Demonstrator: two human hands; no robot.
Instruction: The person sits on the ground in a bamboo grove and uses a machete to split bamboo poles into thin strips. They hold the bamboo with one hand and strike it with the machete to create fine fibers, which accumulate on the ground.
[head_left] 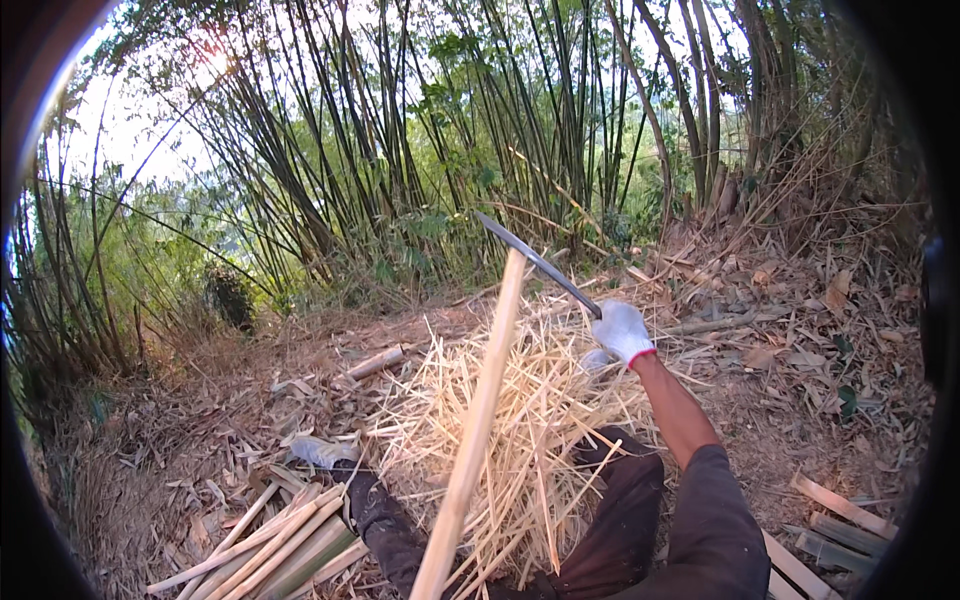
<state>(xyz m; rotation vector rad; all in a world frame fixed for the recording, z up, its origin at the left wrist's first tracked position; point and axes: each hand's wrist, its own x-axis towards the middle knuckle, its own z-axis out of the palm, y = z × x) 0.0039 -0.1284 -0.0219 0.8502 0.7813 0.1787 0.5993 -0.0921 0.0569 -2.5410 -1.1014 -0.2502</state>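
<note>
My right hand [621, 332], in a white knit glove with a red cuff edge, is closed round the handle end of a long knife [540, 262]. Its dark, narrow blade points up and to the left, crossing the top end of a split bamboo strip [478, 430]. That pale strip slants up from the lower edge of the picture; whatever holds its lower end is hidden. My left hand does not show. Between my legs lies a big heap of thin bamboo shavings [540, 400], below the strip and the knife.
At the lower left is a pile of split bamboo pieces [280, 545], beside my left shoe [322, 451]. More split pieces [845, 510] lie at the lower right. A short cut log [376, 363] rests beyond the heap. Bamboo clumps [400, 150] stand behind.
</note>
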